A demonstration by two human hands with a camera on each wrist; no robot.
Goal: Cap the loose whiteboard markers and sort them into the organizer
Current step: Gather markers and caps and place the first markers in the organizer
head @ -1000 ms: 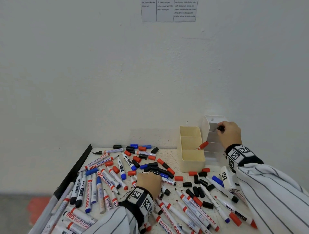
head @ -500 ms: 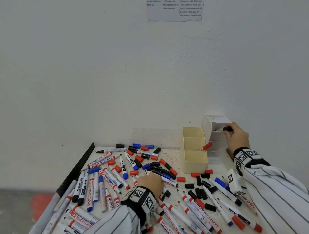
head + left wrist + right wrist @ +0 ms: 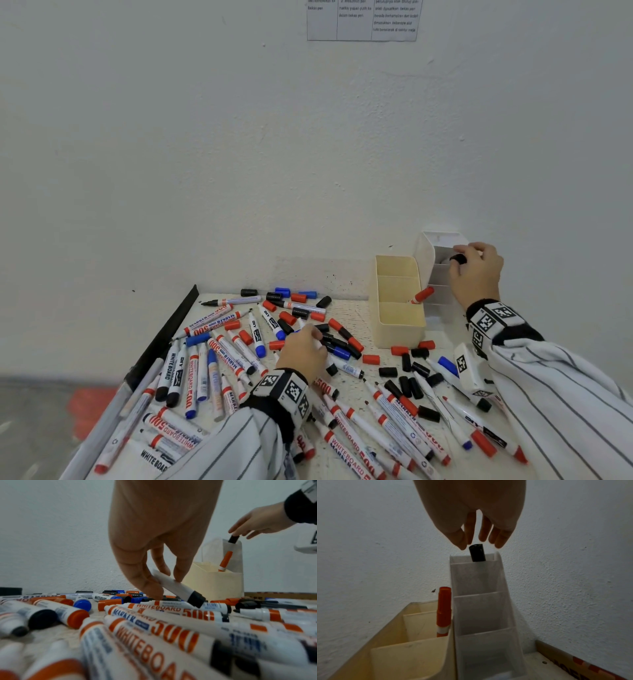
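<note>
Hovering just off the black-capped marker (image 3: 477, 553) in the white organizer's (image 3: 488, 601) top slot, right hand (image 3: 476, 513) loose; left hand (image 3: 159, 527) pinching another marker (image 3: 180, 589) over the pile.

Since a second ago the right hand (image 3: 471, 513) has let go of the black-capped marker (image 3: 477, 553): fingers are spread just above the cap now, and the marker stands in the rear compartment of the white organizer (image 3: 481, 601). Meanwhile the left hand (image 3: 159, 531), which was resting low on the pile, has come up a bit and now pinches a black-ended marker (image 3: 180, 589), tilted, dark end down over the others.
</note>
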